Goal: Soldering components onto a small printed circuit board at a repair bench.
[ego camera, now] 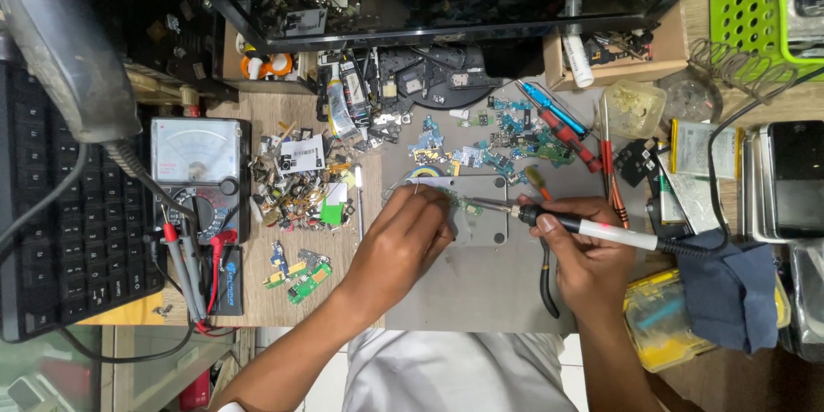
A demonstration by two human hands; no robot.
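My right hand (584,253) grips a soldering iron (601,230) with a white handle, its tip pointing left at a small green circuit board (470,205). That board lies on a grey metal block (481,221) on the grey work mat (481,292). My left hand (403,240) rests on the block's left edge, fingers pinched on a thin solder wire (412,190) that runs toward the board. A black cable leads from the iron off to the right.
An analogue multimeter (197,163) with red and black probes sits left, beside a black keyboard (60,223). Loose circuit boards (506,142) and parts litter the back. Screwdrivers (562,124), phones (790,180), a blue cloth (730,292) and a yellow box (661,318) lie right.
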